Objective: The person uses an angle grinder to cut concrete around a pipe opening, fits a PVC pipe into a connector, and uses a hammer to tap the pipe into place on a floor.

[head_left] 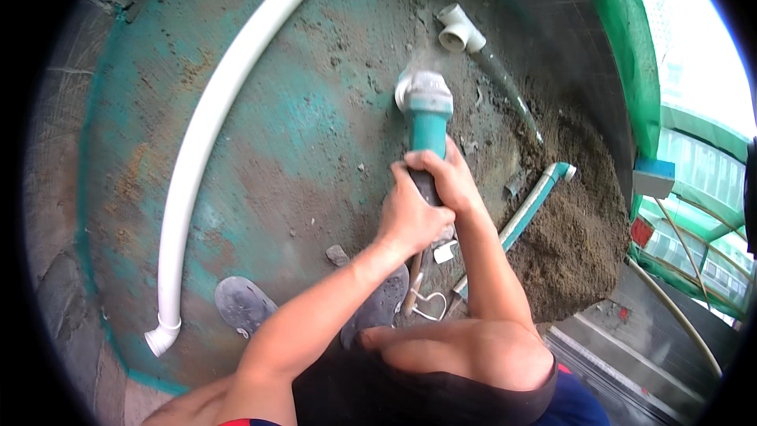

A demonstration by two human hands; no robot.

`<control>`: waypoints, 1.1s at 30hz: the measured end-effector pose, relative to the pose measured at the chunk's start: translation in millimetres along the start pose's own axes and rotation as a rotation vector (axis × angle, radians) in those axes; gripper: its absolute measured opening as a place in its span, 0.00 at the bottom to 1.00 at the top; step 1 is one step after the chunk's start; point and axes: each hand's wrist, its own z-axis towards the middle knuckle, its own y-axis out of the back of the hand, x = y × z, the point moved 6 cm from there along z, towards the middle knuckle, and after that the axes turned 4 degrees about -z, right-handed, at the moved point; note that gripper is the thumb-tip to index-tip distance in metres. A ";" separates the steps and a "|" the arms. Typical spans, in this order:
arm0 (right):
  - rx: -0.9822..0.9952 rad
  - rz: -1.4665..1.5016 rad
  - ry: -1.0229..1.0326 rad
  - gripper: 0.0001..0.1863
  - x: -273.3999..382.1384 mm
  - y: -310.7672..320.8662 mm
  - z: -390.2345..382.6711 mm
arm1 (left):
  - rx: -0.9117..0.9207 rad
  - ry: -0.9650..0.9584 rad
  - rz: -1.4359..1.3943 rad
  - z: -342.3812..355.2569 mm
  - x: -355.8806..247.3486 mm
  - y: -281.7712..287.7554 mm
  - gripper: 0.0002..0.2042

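Observation:
Both of my hands are closed around an angle grinder (428, 132) with a teal body and a silver head. My left hand (412, 214) wraps the dark rear part of the handle. Just ahead of it, my right hand (445, 177) grips where the teal body meets the handle. The grinder's head points away from me, low over the dirty floor (300, 150), and a pale haze of dust hangs at its far side. Whether the disc touches the floor is hidden.
A long white pipe (209, 122) with an elbow lies at left. Far right are a white tee fitting (460, 29) and a grey rod (509, 87). A teal-and-white pipe (524, 217) rests against a sand heap (583, 221). Green netting (631, 39) hangs at right. My shoe (243, 305) stands nearby.

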 end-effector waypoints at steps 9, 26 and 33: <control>-0.007 -0.010 0.000 0.22 -1.1 5.6 4.0 | 0.014 0.002 -0.010 8.2 4.9 -5.2 0.42; -0.052 -0.028 -0.032 0.18 -1.5 5.6 6.3 | 0.038 0.041 0.018 16.9 10.7 -6.3 0.40; -0.028 -0.061 0.024 0.21 0.5 2.8 2.3 | 0.014 0.056 -0.045 2.9 -0.1 0.0 0.43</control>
